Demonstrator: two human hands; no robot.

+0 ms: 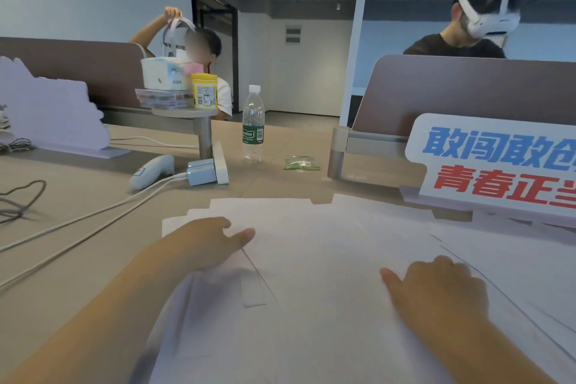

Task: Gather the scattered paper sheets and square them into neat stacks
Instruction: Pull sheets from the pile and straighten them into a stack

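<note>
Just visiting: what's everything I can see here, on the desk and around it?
paper sheets: several, white, spread overlapping on the near desk
water bottle: one, clear with green label, upright mid-desk
packet: one, green, right of the bottle
sign: one, white with blue and red characters, right
controller: one, white, left of the bottle
charger: one, grey-blue, beside the controller
cables: two, white, running left from the charger
jar: one, yellow, on the raised shelf
tissue pack: one, white, left of the jar
other people: two, white headsets, behind the partitions
left hand: one, resting on the sheets' left
right hand: one, resting on the sheets' right
</note>
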